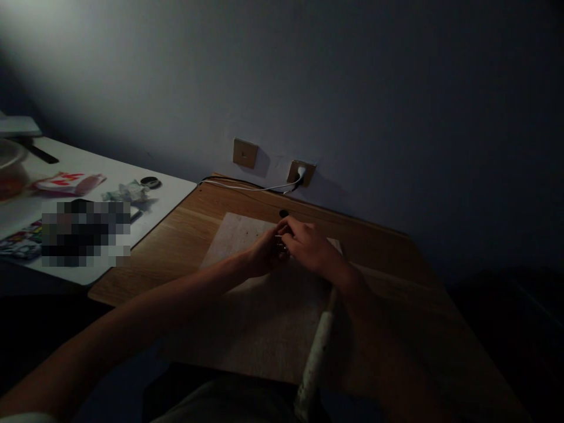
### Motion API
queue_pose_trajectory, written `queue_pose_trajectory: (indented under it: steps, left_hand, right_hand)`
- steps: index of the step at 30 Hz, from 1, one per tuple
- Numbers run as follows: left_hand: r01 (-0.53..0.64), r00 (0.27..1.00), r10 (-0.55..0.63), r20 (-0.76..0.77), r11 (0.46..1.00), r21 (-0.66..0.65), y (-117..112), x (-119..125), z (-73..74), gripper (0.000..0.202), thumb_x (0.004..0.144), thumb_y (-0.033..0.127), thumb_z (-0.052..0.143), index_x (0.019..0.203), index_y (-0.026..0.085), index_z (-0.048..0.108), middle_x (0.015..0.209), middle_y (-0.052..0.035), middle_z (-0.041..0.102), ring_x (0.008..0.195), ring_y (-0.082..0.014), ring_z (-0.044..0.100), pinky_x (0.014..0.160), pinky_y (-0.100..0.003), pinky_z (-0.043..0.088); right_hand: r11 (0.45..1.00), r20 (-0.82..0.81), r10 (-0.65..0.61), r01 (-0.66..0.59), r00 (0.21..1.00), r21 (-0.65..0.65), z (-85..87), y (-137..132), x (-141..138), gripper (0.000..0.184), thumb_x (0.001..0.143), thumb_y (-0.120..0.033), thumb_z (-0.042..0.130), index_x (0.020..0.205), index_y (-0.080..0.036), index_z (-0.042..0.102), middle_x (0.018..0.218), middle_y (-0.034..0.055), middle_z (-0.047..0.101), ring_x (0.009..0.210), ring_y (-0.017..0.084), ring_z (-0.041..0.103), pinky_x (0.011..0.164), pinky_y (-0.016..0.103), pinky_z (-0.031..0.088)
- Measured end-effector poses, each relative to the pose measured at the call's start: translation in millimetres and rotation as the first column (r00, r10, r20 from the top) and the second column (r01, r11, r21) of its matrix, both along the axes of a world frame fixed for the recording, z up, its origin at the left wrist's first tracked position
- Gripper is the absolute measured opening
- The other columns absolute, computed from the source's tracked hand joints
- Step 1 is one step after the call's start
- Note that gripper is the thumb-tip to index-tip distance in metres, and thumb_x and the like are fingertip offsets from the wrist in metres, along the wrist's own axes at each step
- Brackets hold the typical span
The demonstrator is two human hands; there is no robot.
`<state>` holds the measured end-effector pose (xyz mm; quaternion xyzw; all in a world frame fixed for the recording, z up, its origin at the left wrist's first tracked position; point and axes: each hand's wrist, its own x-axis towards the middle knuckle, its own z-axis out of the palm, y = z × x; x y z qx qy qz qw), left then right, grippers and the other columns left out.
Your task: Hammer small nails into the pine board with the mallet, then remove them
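Observation:
My left hand [264,254] and my right hand [305,242] meet over a pale wooden board [247,329]. Between them is a small dark thing with shiny metallic glints [281,245]; its kind is too small and dim to tell. The left fingers curl around it from the left and below. Bent fingers of my right hand close over it from the right. Under my right forearm lies a tool with a worn whitish handle [315,364], which juts over the board's near edge. Its far end is hidden by the arm.
The board lies on a brown wooden desk [167,241] against the wall. Behind are a wall socket [301,173] with a plug and cables [247,188]. At left, a white table [171,191] bears a red-and-white packet [70,183], crumpled plastic [127,192] and a bowl [11,167].

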<state>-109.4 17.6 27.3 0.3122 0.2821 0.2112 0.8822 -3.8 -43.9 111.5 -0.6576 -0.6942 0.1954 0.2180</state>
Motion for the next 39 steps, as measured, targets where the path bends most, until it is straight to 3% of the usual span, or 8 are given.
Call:
queue_pose_trajectory:
  steps: [7, 9, 14, 17, 20, 26, 32, 39]
  left_hand:
    - [0.119, 0.985, -0.062, -0.161, 0.919, 0.377, -1, 3, -8.4, 0.031, 0.094, 0.041, 0.05, 0.07, 0.021, 0.042, 0.057, 0.0066, 0.035, 0.044, -0.0072, 0.025, 0.041, -0.018, 0.019]
    - [0.204, 0.963, -0.025, -0.27, 0.723, 0.66, -4, 3, -12.5, 0.031, 0.092, 0.037, 0.052, 0.067, 0.021, 0.044, 0.058, 0.0046, 0.038, 0.048, -0.0089, 0.031, 0.046, -0.021, 0.024]
    - [0.391, 0.915, 0.135, -0.38, -0.065, 0.918, -14, 0, -23.1, 0.015, 0.088, 0.02, 0.058, 0.074, 0.019, 0.054, 0.075, -0.0024, 0.056, 0.062, -0.0139, 0.046, 0.062, -0.028, 0.038]
    - [0.449, 0.893, 0.14, -0.428, -0.346, 0.824, -19, -2, -23.9, 0.009, 0.093, 0.02, 0.056, 0.087, 0.018, 0.061, 0.091, -0.0085, 0.063, 0.077, -0.019, 0.057, 0.073, -0.031, 0.044]
    - [0.45, 0.885, 0.147, -0.442, -0.515, 0.729, -22, -9, -18.3, 0.013, 0.099, 0.024, 0.054, 0.096, 0.017, 0.065, 0.104, -0.0118, 0.066, 0.094, -0.0227, 0.06, 0.086, -0.035, 0.044]
    - [0.423, 0.894, 0.138, -0.426, -0.57, 0.704, -34, -37, 2.2, 0.014, 0.101, 0.028, 0.058, 0.11, 0.021, 0.067, 0.127, -0.0105, 0.068, 0.122, -0.0268, 0.058, 0.107, -0.043, 0.037]
    - [0.54, 0.838, 0.344, -0.423, -0.416, 0.732, -62, -75, 18.2, 0.027, 0.101, 0.036, 0.062, 0.124, 0.022, 0.064, 0.126, -0.01, 0.069, 0.116, -0.0254, 0.064, 0.106, -0.043, 0.043]
    - [0.688, 0.63, 0.711, -0.313, -0.324, 0.649, -76, -153, -10.2, 0.031, 0.102, 0.039, 0.057, 0.125, 0.021, 0.067, 0.143, -0.0157, 0.06, 0.134, -0.0346, 0.055, 0.113, -0.057, 0.043]
  right_hand:
    - [0.98, -0.25, -0.049, 0.095, 0.967, 0.174, 2.0, -19, 18, 0.02, 0.089, -0.017, 0.056, 0.106, -0.023, 0.065, 0.112, 0.0071, 0.075, 0.098, 0.022, 0.073, 0.081, 0.033, 0.056]
    - [0.968, -0.353, -0.072, 0.151, 0.933, 0.201, -2.6, -27, 28, 0.02, 0.09, -0.024, 0.057, 0.108, -0.024, 0.065, 0.116, 0.0079, 0.073, 0.097, 0.023, 0.073, 0.078, 0.035, 0.058]
    - [0.946, -0.435, -0.142, 0.252, 0.889, 0.206, -19.1, -53, 51, 0.022, 0.09, -0.034, 0.06, 0.109, -0.024, 0.065, 0.108, 0.0086, 0.07, 0.095, 0.024, 0.071, 0.076, 0.035, 0.057]
    - [0.944, -0.415, -0.171, 0.269, 0.894, 0.192, -30.6, -74, 60, 0.022, 0.092, -0.037, 0.062, 0.11, -0.025, 0.067, 0.11, 0.0094, 0.069, 0.095, 0.024, 0.069, 0.075, 0.035, 0.057]
    - [0.922, -0.376, -0.243, 0.333, 0.894, 0.197, -41.2, -100, 68, 0.021, 0.093, -0.037, 0.062, 0.11, -0.027, 0.068, 0.112, 0.0085, 0.067, 0.094, 0.023, 0.068, 0.075, 0.034, 0.056]
    - [0.852, -0.372, -0.426, 0.504, 0.825, 0.143, -65.2, -158, 94, 0.027, 0.09, -0.048, 0.064, 0.107, -0.028, 0.07, 0.114, 0.0095, 0.072, 0.102, 0.027, 0.07, 0.085, 0.04, 0.059]
    - [0.818, -0.256, -0.505, 0.552, 0.824, 0.163, -116.9, -202, 106, 0.029, 0.088, -0.049, 0.061, 0.102, -0.027, 0.073, 0.111, 0.0112, 0.074, 0.102, 0.03, 0.071, 0.086, 0.046, 0.059]
    - [0.762, -0.27, -0.615, 0.647, 0.741, 0.038, -145.2, -219, 89, 0.049, 0.09, -0.061, 0.056, 0.119, -0.024, 0.07, 0.128, 0.0135, 0.074, 0.116, 0.034, 0.069, 0.1, 0.052, 0.054]
